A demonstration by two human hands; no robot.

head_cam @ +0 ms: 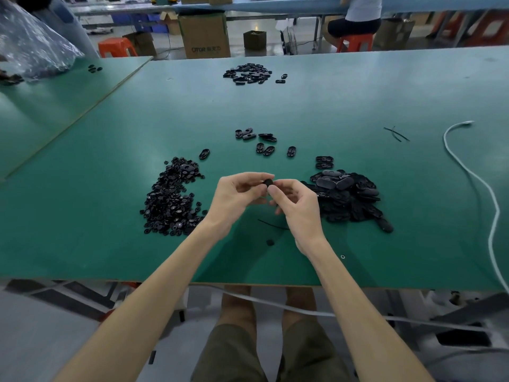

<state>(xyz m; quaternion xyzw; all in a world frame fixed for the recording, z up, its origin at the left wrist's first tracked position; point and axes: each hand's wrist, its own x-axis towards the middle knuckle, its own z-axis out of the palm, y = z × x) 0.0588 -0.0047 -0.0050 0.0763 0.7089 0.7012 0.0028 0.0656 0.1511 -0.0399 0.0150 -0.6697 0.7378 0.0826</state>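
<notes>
Items on the green table (110, 230), logged left to right from my remote view.

1. Clear plastic bag (33, 42), far left corner, with dark parts inside.
2. Heap of small round black pieces (173, 197), just left of the hands. It is large, so I read it as unused stock.
3. Left hand (237, 199), raised over the near middle of the table, fingers curled, thumb and forefinger pinching the small black part (268, 183).
4. The small black part is held above the table between both hands. I cannot tell whether it is one piece or two being joined.
5. Right hand (297, 205), fingers curled, thumb and fingertips pinching the same part from the other side.
6. Loose group of oval shells (259, 142), beyond the hands, and a farther heap (249, 73) near the table's back edge. I take these for finished units.
7. Heap of oval shells (347, 197), just right of the hands, also large.
8. White cable (473, 183), trailing down the right side.

Progress, as I judge it: one unit in hand, some done, most of both near heaps yet to go.
</notes>
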